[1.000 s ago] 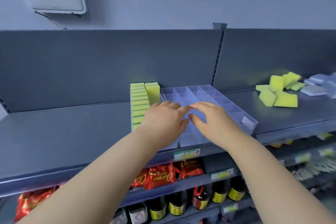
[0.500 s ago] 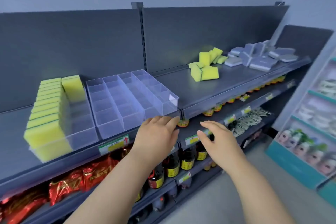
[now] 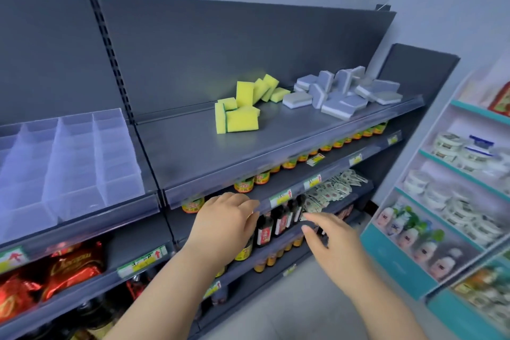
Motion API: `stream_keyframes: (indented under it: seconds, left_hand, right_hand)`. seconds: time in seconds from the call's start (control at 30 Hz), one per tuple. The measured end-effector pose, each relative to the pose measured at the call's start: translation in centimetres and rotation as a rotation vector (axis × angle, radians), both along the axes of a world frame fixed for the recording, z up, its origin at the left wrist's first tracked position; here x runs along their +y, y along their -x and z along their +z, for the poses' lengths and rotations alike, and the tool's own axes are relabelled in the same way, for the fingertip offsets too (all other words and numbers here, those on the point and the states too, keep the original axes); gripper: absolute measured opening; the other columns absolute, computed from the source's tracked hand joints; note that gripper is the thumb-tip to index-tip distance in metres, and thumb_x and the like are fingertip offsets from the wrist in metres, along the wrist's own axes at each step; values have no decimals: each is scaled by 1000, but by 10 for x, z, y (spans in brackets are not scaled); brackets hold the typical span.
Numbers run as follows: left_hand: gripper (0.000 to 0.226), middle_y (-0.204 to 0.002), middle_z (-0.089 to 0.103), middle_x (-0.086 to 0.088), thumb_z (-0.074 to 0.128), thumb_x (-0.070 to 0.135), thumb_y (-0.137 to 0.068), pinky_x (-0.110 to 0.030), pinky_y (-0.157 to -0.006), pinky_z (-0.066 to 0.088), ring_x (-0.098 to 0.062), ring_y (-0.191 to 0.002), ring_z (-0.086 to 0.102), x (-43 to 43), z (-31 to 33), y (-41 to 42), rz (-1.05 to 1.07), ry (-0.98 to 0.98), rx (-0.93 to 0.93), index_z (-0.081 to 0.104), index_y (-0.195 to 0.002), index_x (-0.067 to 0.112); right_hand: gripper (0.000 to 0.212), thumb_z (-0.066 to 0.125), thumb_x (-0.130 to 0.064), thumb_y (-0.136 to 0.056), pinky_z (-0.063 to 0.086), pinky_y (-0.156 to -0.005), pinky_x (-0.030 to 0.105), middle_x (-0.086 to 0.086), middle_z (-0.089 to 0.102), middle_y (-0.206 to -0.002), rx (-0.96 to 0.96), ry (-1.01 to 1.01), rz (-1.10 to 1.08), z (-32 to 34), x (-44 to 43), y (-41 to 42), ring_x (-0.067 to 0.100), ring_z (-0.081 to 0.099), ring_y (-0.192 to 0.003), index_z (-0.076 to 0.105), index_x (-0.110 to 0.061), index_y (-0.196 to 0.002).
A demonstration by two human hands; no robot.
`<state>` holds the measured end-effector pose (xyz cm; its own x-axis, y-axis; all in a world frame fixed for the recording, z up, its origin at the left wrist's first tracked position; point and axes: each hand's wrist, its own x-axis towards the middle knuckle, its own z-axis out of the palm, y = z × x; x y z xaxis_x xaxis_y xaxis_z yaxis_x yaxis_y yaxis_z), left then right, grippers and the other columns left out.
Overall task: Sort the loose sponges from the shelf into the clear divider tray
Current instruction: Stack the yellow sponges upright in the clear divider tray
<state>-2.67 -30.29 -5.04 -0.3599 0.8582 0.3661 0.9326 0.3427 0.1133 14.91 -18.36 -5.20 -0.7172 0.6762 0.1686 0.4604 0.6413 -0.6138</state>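
The clear divider tray sits on the top grey shelf at the far left, its visible compartments holding nothing. Several loose yellow sponges lie in a small heap in the middle of the shelf. Further right is a pile of grey-and-white sponges. My left hand hangs in front of the lower shelves with relaxed fingers and holds nothing. My right hand is beside it, fingers spread, also holding nothing. Both hands are below the top shelf's front edge.
Lower shelves hold jars, dark sauce bottles, small packets and red snack bags. A teal-trimmed display rack with tubs and boxes stands at the right. Grey floor shows between the racks.
The view has swung right, so the tray slid to the left edge and the filled yellow row left the frame. Both hands came off the tray and dropped below the shelf edge.
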Motion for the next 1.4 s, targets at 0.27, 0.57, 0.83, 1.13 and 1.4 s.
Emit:
stream_keyframes:
  seconds: [0.27, 0.57, 0.83, 1.13, 1.4]
  left_hand:
    - [28, -95, 70, 7, 53, 29, -81, -34, -70, 53, -20, -86, 66, 76, 5, 46, 102, -73, -37, 71, -101, 22]
    - [49, -130, 53, 1, 60, 18, -86, -35, -87, 46, -23, -121, 48, 193, 25, 147, 170, -100, -73, 48, -133, 22]
    - [75, -141, 36, 7, 58, 32, -88, -28, -101, 29, -18, -128, 35, 255, 21, 212, 291, 286, 53, 12, -147, 30]
    - [52, -124, 39, 11, 61, 29, -86, -23, -74, 37, -15, -104, 49, 316, 34, 207, 342, -30, -352, 37, -133, 31]
    - [43, -91, 55, 15, 64, 44, -78, -33, -72, 49, -13, -83, 56, 372, 50, 186, 662, -162, -452, 39, -110, 33]
  right_hand:
    - [28, 52, -27, -92, 30, -87, 2, -22, 53, -112, -15, 36, 91, -4, 83, 35, -5, 47, -107, 60, -25, -119]
    - [26, 55, -25, -90, 33, -85, -1, -24, 52, -105, 39, -95, 167, 45, 212, 141, -13, 48, -95, 61, -27, -115]
    - [26, 54, -22, -91, 38, -89, 16, -18, 55, -104, 89, -49, 180, 55, 296, 210, -3, 49, -98, 61, -26, -115]
    - [32, 49, -22, -91, 41, -88, 28, 1, 54, -124, 31, -35, 243, 62, 405, 321, 18, 52, -111, 56, -22, -122]
    - [48, 46, -38, -92, 41, -84, 35, 10, 45, -133, -271, -36, 265, 59, 490, 385, 29, 47, -117, 40, -16, -134]
